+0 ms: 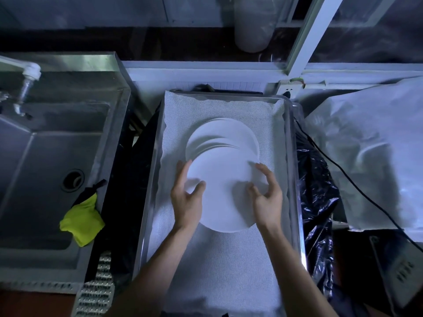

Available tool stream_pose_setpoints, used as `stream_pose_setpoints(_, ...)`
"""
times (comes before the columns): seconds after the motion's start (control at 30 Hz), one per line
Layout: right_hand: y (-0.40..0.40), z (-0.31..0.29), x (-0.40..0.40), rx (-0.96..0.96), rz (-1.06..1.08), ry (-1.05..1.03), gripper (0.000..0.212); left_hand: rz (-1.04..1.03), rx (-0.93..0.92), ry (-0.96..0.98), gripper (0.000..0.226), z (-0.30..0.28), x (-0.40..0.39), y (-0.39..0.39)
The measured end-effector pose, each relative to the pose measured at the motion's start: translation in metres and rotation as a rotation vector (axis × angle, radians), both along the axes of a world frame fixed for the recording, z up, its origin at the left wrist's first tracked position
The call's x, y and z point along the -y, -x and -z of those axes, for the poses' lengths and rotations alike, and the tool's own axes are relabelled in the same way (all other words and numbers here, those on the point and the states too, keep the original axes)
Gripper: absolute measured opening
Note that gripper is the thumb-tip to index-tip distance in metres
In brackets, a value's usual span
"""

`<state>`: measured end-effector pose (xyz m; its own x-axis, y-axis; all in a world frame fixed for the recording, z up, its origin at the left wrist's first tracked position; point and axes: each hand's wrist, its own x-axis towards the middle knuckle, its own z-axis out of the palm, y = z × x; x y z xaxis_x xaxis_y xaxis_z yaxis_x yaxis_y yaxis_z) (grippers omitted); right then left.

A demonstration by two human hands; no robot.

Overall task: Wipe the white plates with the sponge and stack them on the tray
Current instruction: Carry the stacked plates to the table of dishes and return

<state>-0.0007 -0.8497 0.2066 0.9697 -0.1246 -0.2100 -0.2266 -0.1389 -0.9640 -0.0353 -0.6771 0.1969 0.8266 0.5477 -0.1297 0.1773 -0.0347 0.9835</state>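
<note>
A stack of white plates (219,136) lies fanned out on the cloth-lined metal tray (290,156) in the middle. The top white plate (224,202) sits nearer to me, overlapping the stack and reaching past its near edge. My left hand (186,197) holds this plate's left rim, thumb on top and fingers along the edge. My right hand (266,195) holds the right rim the same way. A yellow-green sponge or cloth (81,221) with a black strap lies on the sink's right ledge, apart from both hands.
A steel sink (45,156) with a tap (28,76) fills the left side. Black plastic sheeting (318,202) and a black cable (357,186) lie right of the tray, beside a crumpled white sheet (370,152). White cloth (217,259) covers the tray's near half.
</note>
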Motion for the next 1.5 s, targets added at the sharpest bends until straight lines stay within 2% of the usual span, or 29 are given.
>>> stream_pose_setpoints(0.37, 0.020, -0.018, 0.015, -0.015, -0.017, 0.024, 0.066, -0.024, -0.012, -0.049, 0.060, -0.011, 0.014, 0.024)
stream_pose_setpoints(0.5, 0.027, -0.028, 0.013, -0.002, -0.037, 0.024, 0.067, -0.096, -0.020, -0.091, 0.063, -0.024, 0.013, 0.041)
stream_pose_setpoints(0.67, 0.041, -0.037, -0.004, 0.054, -0.147, 0.026, 0.066, -0.181, -0.051, -0.101, 0.061, -0.038, 0.000, 0.067)
stream_pose_setpoints(0.9, 0.078, -0.055, -0.056, 0.074, -0.363, 0.055, 0.066, -0.315, -0.045, -0.238, 0.066, -0.054, -0.040, 0.132)
stream_pose_setpoints(1.03, 0.114, -0.066, -0.104, 0.086, -0.515, 0.041, 0.057, -0.433, -0.082, -0.288, 0.068, -0.063, -0.078, 0.189)
stream_pose_setpoints(1.17, 0.175, -0.072, -0.159, 0.142, -0.636, 0.050, 0.054, -0.574, -0.088, -0.321, 0.053, -0.073, -0.117, 0.271)
stream_pose_setpoints(1.37, 0.308, -0.083, -0.244, 0.218, -0.837, 0.043, 0.054, -0.772, -0.057, -0.302, 0.040, -0.089, -0.163, 0.433)
stream_pose_setpoints(1.5, 0.402, -0.090, -0.291, 0.326, -1.003, 0.085, 0.049, -0.924, -0.086, -0.305, 0.046, -0.097, -0.180, 0.541)
